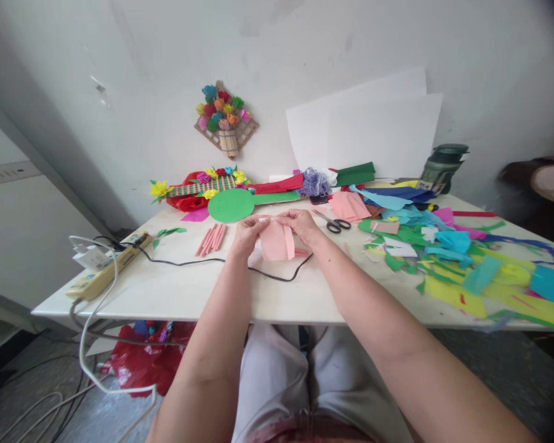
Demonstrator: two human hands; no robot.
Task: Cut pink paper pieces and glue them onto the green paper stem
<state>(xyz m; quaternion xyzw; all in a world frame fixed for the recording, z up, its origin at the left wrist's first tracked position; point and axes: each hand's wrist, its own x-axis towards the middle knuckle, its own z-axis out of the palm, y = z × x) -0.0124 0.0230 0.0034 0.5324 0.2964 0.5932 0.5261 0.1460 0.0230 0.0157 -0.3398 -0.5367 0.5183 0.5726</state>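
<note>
Both my hands hold a piece of pink paper [276,241] above the white table [189,289], near its middle. My left hand [248,232] pinches the paper's upper left edge with closed fingers. My right hand [303,225] pinches the upper right edge, fingers curled. The sheet hangs down between them, partly folded or rolled. Several rolled pink paper sticks [211,239] lie just left of my left hand. A black cable [277,275] runs under the paper across the table.
Scissors [333,223] lie right of my hands. Coloured paper scraps [466,264] cover the right side. A green paper disc [231,205], paper flowers [203,187], pink sheets [349,206], a power strip [106,267] and white sheets [369,129] surround the work spot. Another person's arm [551,181] shows far right.
</note>
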